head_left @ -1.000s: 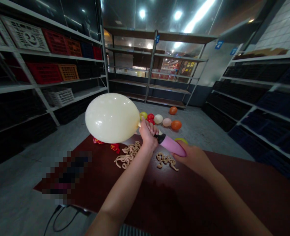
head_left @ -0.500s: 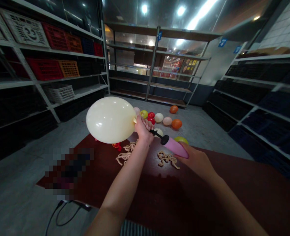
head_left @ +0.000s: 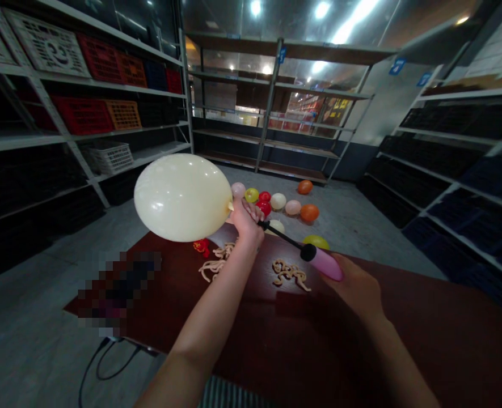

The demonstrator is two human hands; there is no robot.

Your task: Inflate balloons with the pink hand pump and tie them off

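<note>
My left hand grips the knotless neck of an inflated cream balloon around the black nozzle of a pink hand pump. The pump's pink end rests in my right hand, and a thin black rod joins it to the nozzle. Below, on the dark red table, lie two tangled bunches of tan, uninflated long balloons. A small red crumpled object lies near the cream balloon, partly under it.
Several inflated balloons in red, yellow, orange and cream lie on the grey floor beyond the table. Metal shelves with plastic crates line the left side, with more shelving behind. A black cable trails on the floor by the table. A blurred patch covers part of the table.
My right hand has drawn the pink pump end away from my left hand, exposing more black rod. The cream balloon looks slightly larger and sits further left.
</note>
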